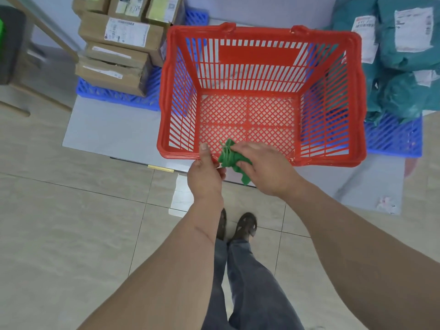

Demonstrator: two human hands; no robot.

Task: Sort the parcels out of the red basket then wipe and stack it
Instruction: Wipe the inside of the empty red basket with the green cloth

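Note:
The red basket [259, 55] stands on the floor in front of me with nothing inside. My left hand [206, 173] grips its near rim, thumb over the edge. My right hand [266, 169] holds a crumpled green cloth [232, 158] against that same near rim, right beside the left hand. Brown cardboard parcels [119, 51] are stacked to the left of the basket. Teal bagged parcels [402, 55] are piled to its right.
Both parcel piles rest on blue plastic pallets [392, 141]. A grey mat [112, 129] lies under the basket. Wooden furniture legs [40, 96] stand at far left. My feet [246, 226] are on the tiled floor just behind the basket.

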